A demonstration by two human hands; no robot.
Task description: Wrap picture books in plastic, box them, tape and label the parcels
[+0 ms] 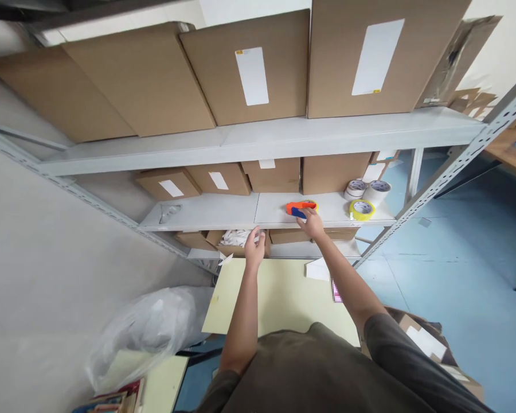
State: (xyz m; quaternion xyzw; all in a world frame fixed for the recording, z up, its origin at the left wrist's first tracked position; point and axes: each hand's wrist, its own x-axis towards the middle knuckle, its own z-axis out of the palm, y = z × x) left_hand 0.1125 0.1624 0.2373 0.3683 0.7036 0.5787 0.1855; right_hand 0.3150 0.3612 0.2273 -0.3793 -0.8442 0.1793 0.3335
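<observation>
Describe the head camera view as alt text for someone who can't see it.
A person's right hand touches an orange-and-blue tape dispenser at a grey shelf, the left hand nearby, apparently empty. Yellow and white tape rolls sit to the right; cardboard boxes line the rack.

tape rolls lie on the middle shelf, right of tape dispenser, before boxes.

The tape dispenser looks plastic, the yellow tape roll glossy. The shelving is smooth metal, the cartons matt cardboard.
</observation>
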